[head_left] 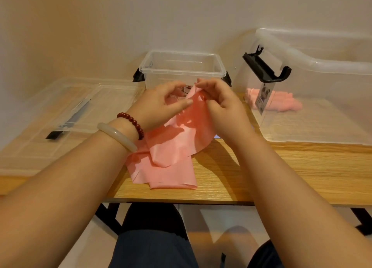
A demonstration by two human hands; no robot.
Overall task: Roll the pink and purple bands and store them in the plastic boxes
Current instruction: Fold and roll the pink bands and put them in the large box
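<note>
While the left grip (pixel 161 102) and right grip (pixel 219 102) both pinch the top end of a pink band (pixel 173 167), fingers curled on it and close together, rolling seems only to be starting: no tight roll shows between them yet. Below the grips the band hangs down and lies in loose, crumpled folds on the tabletop (pixel 261 177), toward the person.

Some of the work looks done, since pink rolls (pixel 285 104) lie inside the large box (pixel 322 66) to the right of the right grip. Just beyond the grips stands a small box (pixel 182 72), open, and as far as can be seen it holds nothing. No purple band shows anywhere, so I cannot tell whether those are finished or waiting out of view. By my judgement this band has yet to be rolled and stored. A clear lid (pixel 80 98) lies flat to the left of the left grip.

The tabletop is pale wood grain with a dark edge, set against a plain, light wall (pixel 120 26) under warm light.
</note>
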